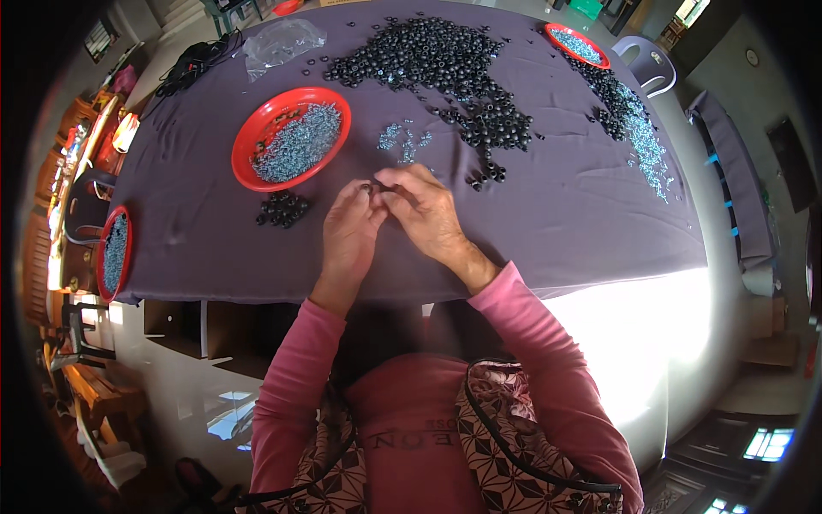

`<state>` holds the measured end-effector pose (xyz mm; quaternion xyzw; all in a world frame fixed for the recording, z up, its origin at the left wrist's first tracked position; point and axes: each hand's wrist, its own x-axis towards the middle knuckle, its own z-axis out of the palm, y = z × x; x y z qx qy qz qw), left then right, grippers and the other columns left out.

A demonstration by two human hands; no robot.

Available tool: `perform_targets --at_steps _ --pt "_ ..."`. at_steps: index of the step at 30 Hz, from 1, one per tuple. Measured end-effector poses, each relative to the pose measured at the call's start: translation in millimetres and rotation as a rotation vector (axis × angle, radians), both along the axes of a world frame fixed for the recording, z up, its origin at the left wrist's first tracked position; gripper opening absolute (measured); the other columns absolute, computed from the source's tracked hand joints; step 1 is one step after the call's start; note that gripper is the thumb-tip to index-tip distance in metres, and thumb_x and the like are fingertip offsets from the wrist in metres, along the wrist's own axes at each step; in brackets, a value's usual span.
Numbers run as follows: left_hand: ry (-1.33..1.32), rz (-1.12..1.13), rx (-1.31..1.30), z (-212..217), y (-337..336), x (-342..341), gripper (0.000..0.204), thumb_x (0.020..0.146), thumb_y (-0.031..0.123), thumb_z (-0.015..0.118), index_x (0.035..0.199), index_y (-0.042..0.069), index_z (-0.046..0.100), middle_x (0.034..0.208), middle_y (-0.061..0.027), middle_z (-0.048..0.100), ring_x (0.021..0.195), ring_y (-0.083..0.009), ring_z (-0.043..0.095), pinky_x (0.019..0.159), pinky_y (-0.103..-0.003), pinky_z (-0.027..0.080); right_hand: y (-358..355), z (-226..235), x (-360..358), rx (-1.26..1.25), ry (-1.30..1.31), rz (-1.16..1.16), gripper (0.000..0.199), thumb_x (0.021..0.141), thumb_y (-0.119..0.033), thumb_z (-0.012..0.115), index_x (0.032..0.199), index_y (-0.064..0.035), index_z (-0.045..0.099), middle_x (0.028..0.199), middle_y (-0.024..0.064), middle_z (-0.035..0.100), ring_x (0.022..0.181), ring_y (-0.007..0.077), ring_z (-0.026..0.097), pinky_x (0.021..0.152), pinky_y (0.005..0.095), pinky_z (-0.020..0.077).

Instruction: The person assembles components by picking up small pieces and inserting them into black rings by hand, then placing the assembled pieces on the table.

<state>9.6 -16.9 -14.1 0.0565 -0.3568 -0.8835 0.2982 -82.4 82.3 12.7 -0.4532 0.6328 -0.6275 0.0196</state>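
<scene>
Over the near middle of the table my two hands meet, fingertips almost touching. My left hand (pixel 350 224) is closed, pinching a small black round piece (pixel 366 188) between thumb and fingers. Against it works my right hand (pixel 423 212), its thumb and fingers pinched together; what they hold, if anything, is hidden. Just beyond the hands lies a loose patch of small blue-grey metallic pieces (pixel 406 141). Left of my left hand sits a small cluster of black round pieces (pixel 282 209), and behind that a red bowl (pixel 243 152) with many of the blue-grey pieces.
A large heap of black round pieces (pixel 428 53) spreads across the far middle of the purple-grey tablecloth (pixel 548 231). At the far right are another red bowl (pixel 604 56) and mixed piles. A third red bowl (pixel 106 272) stands at the left edge. A clear plastic bag (pixel 282 44) lies at the back.
</scene>
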Motion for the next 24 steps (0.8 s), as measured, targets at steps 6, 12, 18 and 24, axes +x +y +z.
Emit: perform_targets --at_steps 6,12,18,24 --pt "-0.049 -0.028 0.013 1.5 -2.5 15.2 0.017 0.094 0.010 0.051 0.110 0.005 0.055 0.098 -0.0046 0.057 0.088 -0.0121 0.056 0.077 -0.027 0.047 61.3 4.9 -17.9 0.228 0.186 -0.232 0.016 0.077 0.003 0.066 0.091 -0.0029 0.064 0.079 0.0073 0.061 0.069 0.0152 0.062 0.063 0.0250 0.0496" --pt "-0.117 -0.059 0.026 5.2 -0.3 12.8 0.014 0.094 0.009 0.050 0.107 0.005 0.054 0.097 -0.0047 0.056 0.086 -0.0116 0.055 0.076 -0.027 0.046 84.8 -9.0 -60.1 0.416 0.256 -0.415 0.015 0.073 -0.003 0.071 0.086 -0.0025 0.062 0.074 0.0059 0.062 0.060 0.0153 0.060 0.056 0.0274 0.0482" --pt "-0.119 -0.060 0.028 4.0 0.4 13.1 0.014 0.094 0.009 0.049 0.107 0.005 0.054 0.097 -0.0049 0.055 0.086 -0.0117 0.054 0.076 -0.028 0.046 81.9 -14.1 -70.1 0.470 0.403 -0.426 0.015 0.073 -0.005 0.069 0.085 -0.0037 0.062 0.070 0.0066 0.057 0.059 0.0210 0.058 0.057 0.0313 0.0474" --pt "-0.109 -0.077 0.025 3.1 1.9 9.4 0.014 0.094 0.008 0.049 0.106 0.006 0.054 0.098 -0.0047 0.055 0.086 -0.0117 0.055 0.076 -0.028 0.046 84.0 -12.9 -78.3 0.486 0.406 -0.426 0.015 0.072 -0.005 0.067 0.086 -0.0044 0.062 0.071 0.0068 0.057 0.060 0.0217 0.057 0.058 0.0329 0.0469"
